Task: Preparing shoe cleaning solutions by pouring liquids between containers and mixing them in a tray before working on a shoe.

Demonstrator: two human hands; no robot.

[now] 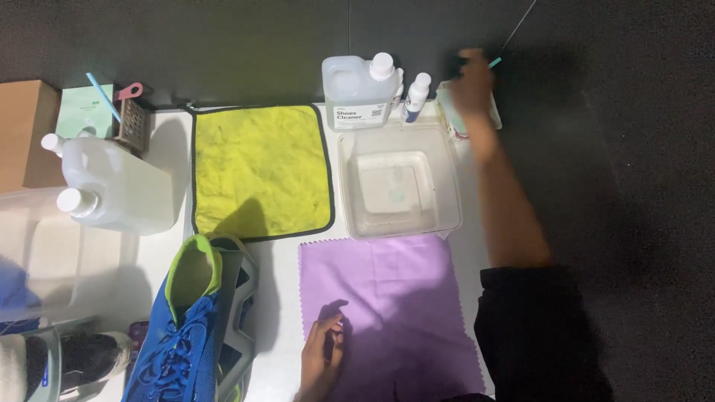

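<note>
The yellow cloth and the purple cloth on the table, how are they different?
The yellow cloth looks thick and fluffy, with a dark sewn border; the purple cloth looks thin and smooth, with zigzag-cut edges. The yellow cloth lies farther from the person, beside the clear tub, untouched; the purple cloth lies nearer, with the left hand resting on its edge. Both lie spread flat on the white table.

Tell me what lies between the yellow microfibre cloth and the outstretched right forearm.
In the head view, a clear square plastic tub sits between the yellow cloth and the right forearm.
</note>
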